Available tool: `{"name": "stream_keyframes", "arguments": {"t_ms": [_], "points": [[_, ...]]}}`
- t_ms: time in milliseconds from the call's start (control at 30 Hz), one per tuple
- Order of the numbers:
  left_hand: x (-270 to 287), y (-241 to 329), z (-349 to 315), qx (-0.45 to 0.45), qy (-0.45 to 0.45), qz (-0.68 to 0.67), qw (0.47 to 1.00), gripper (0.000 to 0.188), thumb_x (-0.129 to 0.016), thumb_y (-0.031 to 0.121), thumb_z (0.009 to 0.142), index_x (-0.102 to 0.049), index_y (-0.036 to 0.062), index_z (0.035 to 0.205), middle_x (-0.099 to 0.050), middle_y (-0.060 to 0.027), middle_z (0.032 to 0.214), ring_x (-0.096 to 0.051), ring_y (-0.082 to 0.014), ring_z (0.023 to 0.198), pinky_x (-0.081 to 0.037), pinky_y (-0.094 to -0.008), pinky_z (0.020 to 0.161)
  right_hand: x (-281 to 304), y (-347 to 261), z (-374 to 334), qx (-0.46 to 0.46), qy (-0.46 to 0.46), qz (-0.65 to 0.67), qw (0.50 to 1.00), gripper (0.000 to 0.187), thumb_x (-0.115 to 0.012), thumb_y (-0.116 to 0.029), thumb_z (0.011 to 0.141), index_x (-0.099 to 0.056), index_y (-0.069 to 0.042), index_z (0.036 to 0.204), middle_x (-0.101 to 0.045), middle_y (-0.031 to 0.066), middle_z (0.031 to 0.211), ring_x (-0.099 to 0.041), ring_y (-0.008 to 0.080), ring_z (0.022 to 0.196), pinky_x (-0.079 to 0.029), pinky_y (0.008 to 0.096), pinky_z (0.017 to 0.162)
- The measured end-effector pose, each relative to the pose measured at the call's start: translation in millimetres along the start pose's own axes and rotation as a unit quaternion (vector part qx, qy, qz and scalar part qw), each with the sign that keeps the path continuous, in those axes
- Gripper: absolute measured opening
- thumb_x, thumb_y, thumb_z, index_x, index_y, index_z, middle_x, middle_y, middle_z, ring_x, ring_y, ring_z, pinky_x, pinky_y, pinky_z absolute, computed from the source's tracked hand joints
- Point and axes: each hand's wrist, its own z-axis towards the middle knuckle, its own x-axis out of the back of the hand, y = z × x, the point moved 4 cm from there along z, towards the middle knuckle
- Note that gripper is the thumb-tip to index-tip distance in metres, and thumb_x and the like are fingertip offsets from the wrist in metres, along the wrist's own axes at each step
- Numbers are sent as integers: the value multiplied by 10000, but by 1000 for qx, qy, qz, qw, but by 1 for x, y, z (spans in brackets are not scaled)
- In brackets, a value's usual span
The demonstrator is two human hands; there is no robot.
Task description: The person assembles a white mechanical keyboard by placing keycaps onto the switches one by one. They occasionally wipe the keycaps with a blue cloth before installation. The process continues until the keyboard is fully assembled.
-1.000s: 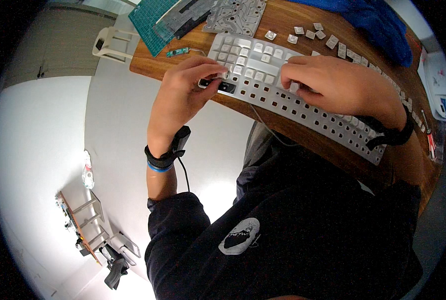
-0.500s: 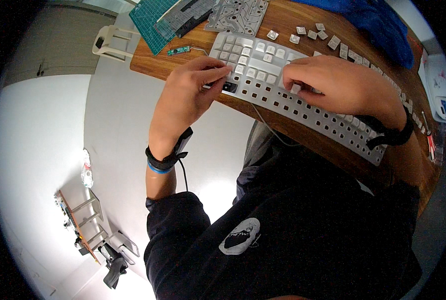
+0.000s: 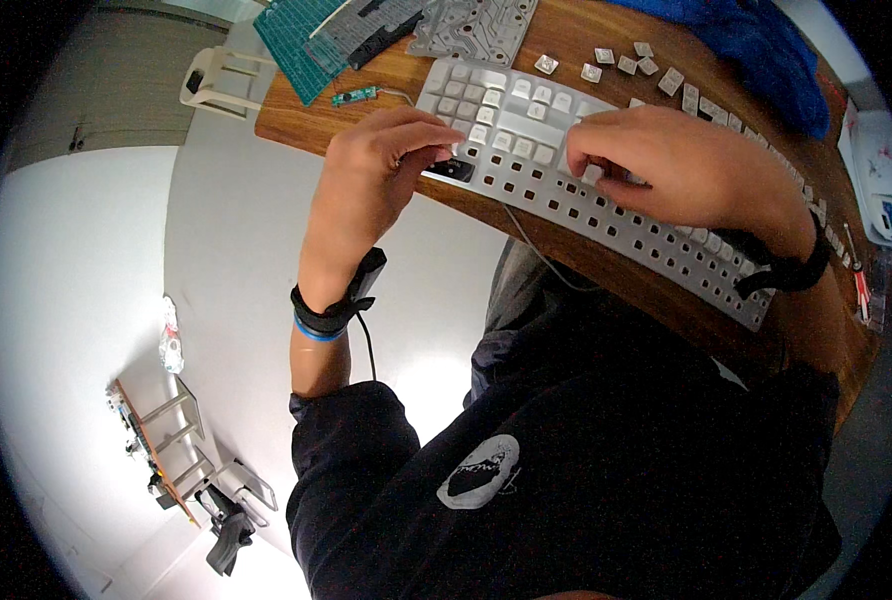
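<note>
A white keyboard top case (image 3: pixel 656 250) lies slantwise on the wooden table. Its far and left parts carry white keycaps (image 3: pixel 523 148), while the near rows show bare square holes. Over the left end, by a dark panel (image 3: pixel 453 170), my left hand (image 3: pixel 371 165) pinches a small white keycap (image 3: pixel 454 149), mostly covered by the fingertips. My right hand (image 3: pixel 671 160) is bent over the middle rows, its thumb and fingers closed on another white keycap (image 3: pixel 593 174). That hand hides part of the case.
Loose keycaps (image 3: pixel 671 80) lie beyond the case and along the right side. A green cutting mat (image 3: pixel 301 50), a patterned grey sheet (image 3: pixel 476 30) and a small green circuit board (image 3: pixel 354 96) are at the far left. Blue cloth (image 3: pixel 756 50) and a red-handled tool (image 3: pixel 862 288) are at right.
My left fingers have lifted slightly and shifted, so more of the dark panel shows. My right hand has hardly moved and keeps its keycap.
</note>
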Motion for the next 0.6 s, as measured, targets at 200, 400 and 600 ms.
{"name": "stream_keyframes", "arguments": {"t_ms": [200, 400, 600], "points": [[1, -5, 1, -2, -1, -6, 1000, 234, -752, -86, 902, -811, 28, 1098, -795, -110, 973, -793, -265, 902, -622, -348, 776, -1, 2, 0, 1, 4, -6, 1000, 168, -669, -75, 930, -624, -45, 1090, -681, 207, 987, -691, 437, 1009, -532, 534, 883], [-1, -10, 1, 5, -2, -32, 999, 260, -755, -105, 890, -809, 24, 1108, -791, -99, 972, -792, -246, 886, -625, -330, 766, 1, 2, 1, -18, -14, -3, 1000, 153, -670, -86, 948, -626, -50, 1089, -686, 207, 999, -691, 435, 1020, -529, 538, 884], [2, -10, 4, 25, -49, -29, 998, 237, -796, -58, 904, -834, 47, 1113, -805, -84, 1062, -781, -226, 994, -619, -328, 872, 1, 2, 4, -17, -22, -4, 1000, 157, -674, -92, 951, -625, -46, 1093, -689, 207, 994, -696, 431, 1013, -533, 531, 883]]}}
